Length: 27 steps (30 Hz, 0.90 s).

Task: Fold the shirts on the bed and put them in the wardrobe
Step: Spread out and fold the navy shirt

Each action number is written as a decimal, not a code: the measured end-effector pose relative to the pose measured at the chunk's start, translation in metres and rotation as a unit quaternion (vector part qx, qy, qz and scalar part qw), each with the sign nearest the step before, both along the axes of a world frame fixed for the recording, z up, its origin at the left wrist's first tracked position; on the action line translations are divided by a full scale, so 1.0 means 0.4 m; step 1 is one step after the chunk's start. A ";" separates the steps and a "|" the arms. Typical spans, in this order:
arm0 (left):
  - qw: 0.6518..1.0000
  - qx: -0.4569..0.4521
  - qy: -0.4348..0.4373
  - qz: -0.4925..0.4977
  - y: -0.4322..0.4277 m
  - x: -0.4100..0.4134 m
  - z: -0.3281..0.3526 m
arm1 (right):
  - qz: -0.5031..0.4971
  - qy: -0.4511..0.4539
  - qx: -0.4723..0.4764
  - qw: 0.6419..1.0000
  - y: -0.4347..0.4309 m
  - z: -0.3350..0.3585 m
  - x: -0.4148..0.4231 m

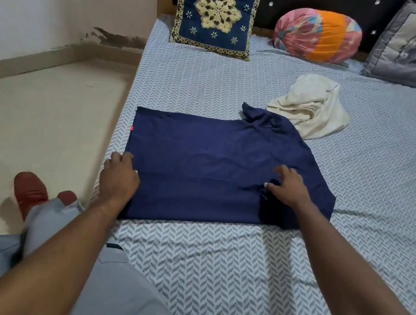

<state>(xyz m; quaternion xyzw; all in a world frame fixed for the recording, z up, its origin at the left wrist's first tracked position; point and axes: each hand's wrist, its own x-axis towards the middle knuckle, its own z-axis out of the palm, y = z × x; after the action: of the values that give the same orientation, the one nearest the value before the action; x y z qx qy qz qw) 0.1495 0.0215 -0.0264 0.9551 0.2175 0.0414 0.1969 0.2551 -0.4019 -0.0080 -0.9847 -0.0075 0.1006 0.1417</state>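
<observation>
A navy blue shirt (208, 168) lies spread flat on the bed (238, 271), its hem to the left and its collar end to the right. My left hand (119, 176) holds the shirt's near left corner, fingers curled at the hem edge. My right hand (288, 187) pinches a fold of the fabric near the right side, thumb and fingers gathering the cloth. A crumpled cream shirt (312, 108) lies just beyond the navy one, touching its far right corner.
Three cushions lean on the headboard: a navy and gold square one (216, 11), a round pink and orange one (317, 34), a grey one (415, 45). Bare floor (40, 109) lies left of the bed. My legs and red shoes (29, 191) are at the bed's left edge.
</observation>
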 end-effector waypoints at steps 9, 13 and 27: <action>0.930 -0.004 0.185 -0.317 -0.341 0.023 -0.005 | -0.022 0.054 -0.100 0.993 -0.033 -0.004 -0.155; 0.926 -0.012 0.239 -0.294 -0.341 0.042 -0.024 | 0.001 0.114 -0.135 0.984 -0.043 0.040 -0.086; 0.921 0.018 0.273 -0.277 -0.363 0.060 -0.020 | -0.224 0.075 0.087 0.968 -0.275 0.131 0.031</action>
<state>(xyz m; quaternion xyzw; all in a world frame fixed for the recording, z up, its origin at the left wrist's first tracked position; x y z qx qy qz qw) 0.1736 -0.1235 -0.0345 0.9549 -0.0114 -0.2728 0.1165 0.2677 -0.5120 0.0443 -0.9348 0.2154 0.1392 0.2456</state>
